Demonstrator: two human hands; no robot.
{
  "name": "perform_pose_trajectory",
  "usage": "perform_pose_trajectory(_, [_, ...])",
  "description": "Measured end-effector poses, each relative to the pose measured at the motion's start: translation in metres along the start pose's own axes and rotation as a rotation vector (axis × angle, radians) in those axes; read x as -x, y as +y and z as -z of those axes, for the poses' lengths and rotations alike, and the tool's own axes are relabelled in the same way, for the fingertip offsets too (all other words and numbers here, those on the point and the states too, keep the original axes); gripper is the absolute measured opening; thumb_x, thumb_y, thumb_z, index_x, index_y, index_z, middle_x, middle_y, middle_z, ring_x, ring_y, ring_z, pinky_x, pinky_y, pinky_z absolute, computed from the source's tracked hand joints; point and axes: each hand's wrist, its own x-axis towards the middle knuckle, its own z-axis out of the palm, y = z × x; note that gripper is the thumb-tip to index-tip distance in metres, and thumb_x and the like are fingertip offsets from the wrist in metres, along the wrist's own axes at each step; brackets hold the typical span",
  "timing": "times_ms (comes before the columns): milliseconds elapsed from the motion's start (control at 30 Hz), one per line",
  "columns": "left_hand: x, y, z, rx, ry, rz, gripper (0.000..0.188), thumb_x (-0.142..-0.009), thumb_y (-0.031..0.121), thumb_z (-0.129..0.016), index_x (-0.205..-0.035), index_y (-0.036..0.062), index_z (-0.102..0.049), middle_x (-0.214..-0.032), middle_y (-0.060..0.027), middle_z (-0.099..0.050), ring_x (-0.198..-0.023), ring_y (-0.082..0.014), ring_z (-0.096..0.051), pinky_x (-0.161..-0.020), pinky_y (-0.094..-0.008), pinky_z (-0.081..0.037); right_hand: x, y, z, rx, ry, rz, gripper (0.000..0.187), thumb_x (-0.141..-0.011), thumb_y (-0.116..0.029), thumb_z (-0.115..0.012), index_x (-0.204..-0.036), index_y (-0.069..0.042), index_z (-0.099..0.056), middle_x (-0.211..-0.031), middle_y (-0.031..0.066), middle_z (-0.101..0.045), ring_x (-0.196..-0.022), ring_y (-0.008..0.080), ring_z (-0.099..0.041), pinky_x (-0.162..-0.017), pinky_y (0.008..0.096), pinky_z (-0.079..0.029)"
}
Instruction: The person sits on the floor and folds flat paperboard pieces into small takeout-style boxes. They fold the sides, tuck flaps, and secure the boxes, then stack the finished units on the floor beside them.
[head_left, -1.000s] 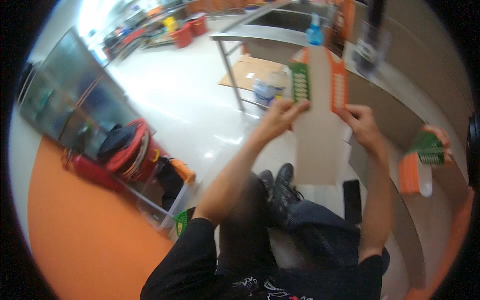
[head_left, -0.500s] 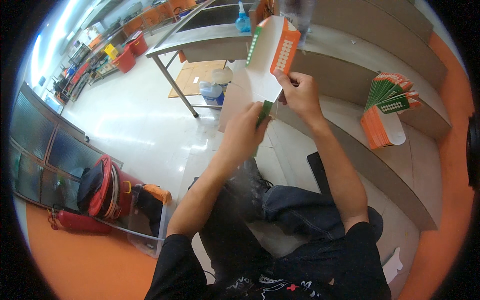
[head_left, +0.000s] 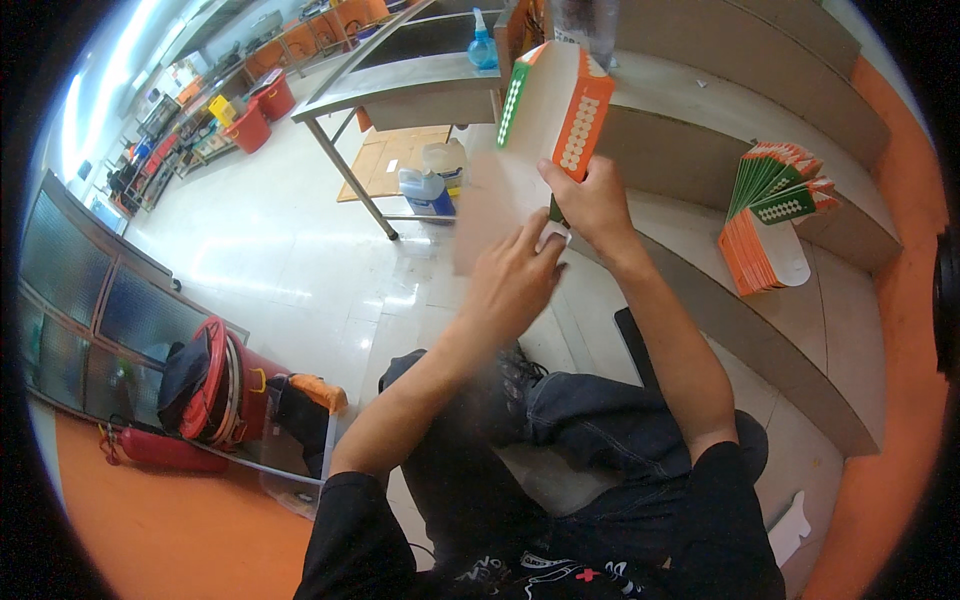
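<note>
The right hand (head_left: 592,205) pinches the orange-sided carton (head_left: 545,105) in mid-air ahead; the left hand (head_left: 510,285) touches its near end, grip unclear; steady right-hand pressure should keep folds square

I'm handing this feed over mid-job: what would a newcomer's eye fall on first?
Probably the orange, green and white carton at upper centre, held by the right hand, with the left hand at its lower end. Next, perhaps, the stack of similar cartons on the steps at right, then the red bin at left.
</note>
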Motion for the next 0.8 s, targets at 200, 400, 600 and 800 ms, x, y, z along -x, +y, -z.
perform_pose_trajectory(200, [-0.012, -0.030, -0.001, 0.713, 0.048, 0.509, 0.024, -0.083, 0.018, -0.072, -0.092, -0.0017, -0.063, -0.092, -0.0132, -0.067, -0.078, -0.0193, -0.069, -0.067, -0.0301, -0.055, 0.005, -0.001, -0.003, 0.096, -0.125, 0.173, 0.030, -0.084, -0.021, -0.069, -0.101, 0.003, -0.064, -0.087, 0.0113, -0.069, -0.074, 0.0158, -0.066, -0.067, 0.0296, -0.052])
perform_pose_trajectory(400, [-0.007, -0.040, -0.003, 0.902, 0.180, 0.461, 0.015, -0.088, 0.004, -0.063, -0.100, -0.0056, -0.060, -0.084, -0.0095, -0.067, -0.077, -0.0172, -0.068, -0.065, -0.0259, -0.056, 0.008, -0.003, -0.007, -0.123, -0.316, 0.054, 0.038, -0.080, -0.032, -0.074, -0.102, -0.003, -0.067, -0.088, 0.0127, -0.070, -0.078, 0.0210, -0.068, -0.072, 0.0336, -0.053])
perform_pose_trajectory(600, [-0.010, -0.062, 0.009, 0.900, 0.413, 0.585, 0.012, -0.088, 0.003, -0.059, -0.097, -0.0047, -0.059, -0.090, -0.0095, -0.062, -0.081, -0.0164, -0.063, -0.072, -0.0281, -0.056, 0.017, 0.000, -0.014, 0.081, -0.388, 0.263, 0.057, -0.079, -0.024, -0.074, -0.124, 0.002, -0.051, -0.108, 0.0176, -0.061, -0.095, 0.0224, -0.062, -0.080, 0.0336, -0.052])
perform_pose_trajectory(800, [-0.005, -0.074, 0.013, 1.006, 0.452, 0.631, 0.007, -0.082, 0.001, -0.061, -0.087, -0.0011, -0.056, -0.089, -0.0069, -0.060, -0.080, -0.0111, -0.059, -0.078, -0.0259, -0.053, 0.033, -0.007, -0.026, 0.386, -0.269, 0.496, 0.051, -0.078, -0.023, -0.071, -0.117, 0.004, -0.053, -0.107, 0.0212, -0.060, -0.091, 0.0335, -0.064, -0.078, 0.0390, -0.052])
